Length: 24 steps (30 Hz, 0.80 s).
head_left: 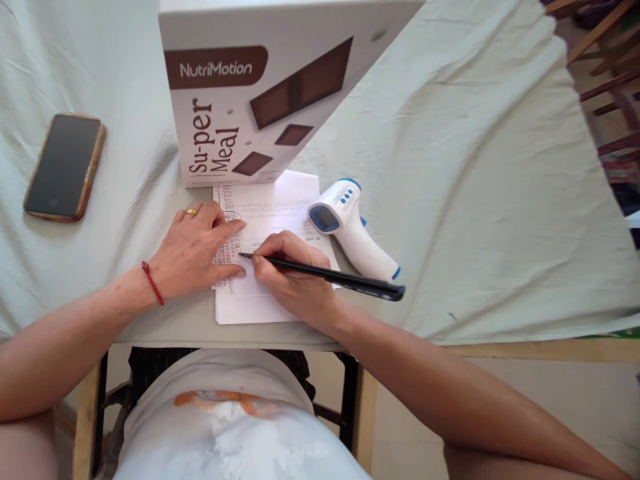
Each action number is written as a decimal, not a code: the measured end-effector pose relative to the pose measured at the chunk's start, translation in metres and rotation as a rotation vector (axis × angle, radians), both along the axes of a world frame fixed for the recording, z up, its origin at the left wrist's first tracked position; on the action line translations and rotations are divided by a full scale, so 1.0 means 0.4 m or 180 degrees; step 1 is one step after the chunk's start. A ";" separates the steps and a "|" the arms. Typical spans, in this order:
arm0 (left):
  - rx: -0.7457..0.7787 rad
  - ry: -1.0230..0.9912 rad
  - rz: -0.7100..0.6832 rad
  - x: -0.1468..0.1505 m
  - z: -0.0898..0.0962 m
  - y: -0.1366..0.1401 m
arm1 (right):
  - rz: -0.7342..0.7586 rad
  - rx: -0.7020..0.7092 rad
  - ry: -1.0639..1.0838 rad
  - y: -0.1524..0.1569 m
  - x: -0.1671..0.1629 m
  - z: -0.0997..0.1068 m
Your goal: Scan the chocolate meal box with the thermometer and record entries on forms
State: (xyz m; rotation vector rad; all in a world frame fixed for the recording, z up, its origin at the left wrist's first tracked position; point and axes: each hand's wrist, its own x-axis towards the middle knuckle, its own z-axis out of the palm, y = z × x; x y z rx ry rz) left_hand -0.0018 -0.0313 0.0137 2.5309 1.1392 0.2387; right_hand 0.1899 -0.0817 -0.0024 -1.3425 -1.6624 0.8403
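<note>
My right hand (295, 273) grips a black pen (345, 277), its tip at the handwriting on the white paper sheets (265, 303). Flat on the left edge of those sheets lies my left hand (197, 247), thumb and forefinger apart, with a ring on one finger and a red cord at the wrist. Dense handwritten lines run along the paper's left side, partly covered by this hand. Just right of the paper rests a white and blue infrared thermometer (355, 230), lying on its side and partly over the sheets.
A tall white NutriMotion box (220, 110) stands at the paper's far edge. To the left, a smartphone (65, 167) in a brown-edged case lies with its screen dark. A wrinkled pale green cloth (475, 167) covers the table. Wooden furniture (607, 87) shows beyond its right edge.
</note>
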 end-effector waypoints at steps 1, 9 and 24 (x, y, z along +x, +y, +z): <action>0.0000 0.0005 0.0003 0.000 0.000 0.000 | 0.0017 0.0002 0.0018 0.000 0.000 0.000; 0.0007 0.0016 -0.0007 0.000 0.001 0.001 | -0.0036 0.0017 0.0102 0.002 -0.001 -0.001; 0.0070 0.0074 -0.0029 -0.001 -0.003 0.004 | -0.0135 0.0661 -0.0438 0.017 0.032 0.013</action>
